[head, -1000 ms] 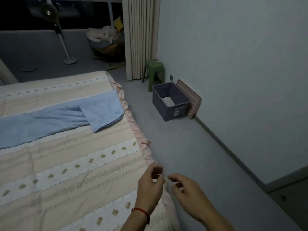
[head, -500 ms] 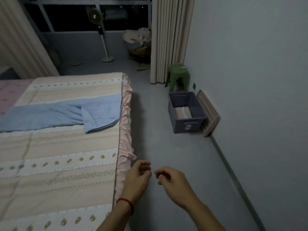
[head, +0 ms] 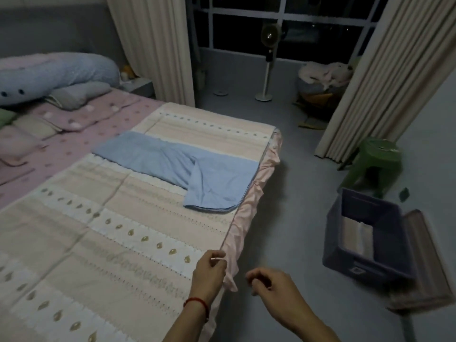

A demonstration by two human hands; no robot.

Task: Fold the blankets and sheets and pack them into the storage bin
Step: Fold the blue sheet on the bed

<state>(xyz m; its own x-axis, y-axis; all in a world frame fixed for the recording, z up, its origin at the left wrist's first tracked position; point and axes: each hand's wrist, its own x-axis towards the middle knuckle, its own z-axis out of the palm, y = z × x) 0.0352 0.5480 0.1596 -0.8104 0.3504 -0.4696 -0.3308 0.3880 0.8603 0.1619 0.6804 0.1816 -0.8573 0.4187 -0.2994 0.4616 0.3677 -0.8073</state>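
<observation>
**Hands at the quilt's edge**

Left hand curled at striped quilt edge (whether pinching it, unclear). Right hand loosely curled, holding nothing. Blue sheet half-folded on the quilt. Storage bin on floor, folded cloth inside.

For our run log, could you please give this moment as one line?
left hand: at striped quilt's pink frilled edge | right hand: loosely curled, empty | blue sheet: on quilt | purple plastic bin: open
</observation>
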